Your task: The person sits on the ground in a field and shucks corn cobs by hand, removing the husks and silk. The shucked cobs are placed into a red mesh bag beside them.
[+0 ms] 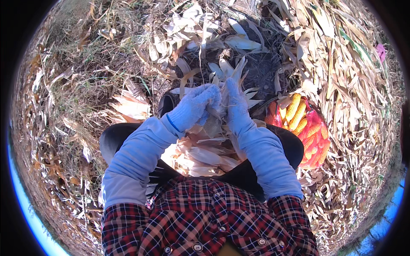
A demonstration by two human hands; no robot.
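My left hand, in a white knit glove with a blue cuff edge, is closed on the pale dry husk of an ear of corn. Against the husk's other side lies my right hand, gloved too, gripping it with the thumb up. Husk leaves fan out beyond both hands; whether kernels are bared between them is hidden. Below the hands, between my bent legs, lies a pile of corn husks. A red mesh bag of yellow corn cobs stands beside my right knee.
Dry corn stalks and leaves form a heap at the right. Loose husks lie on the ground ahead, with more husks beyond my left knee. Dry grass covers the ground at the left. Something pink shows at the far right.
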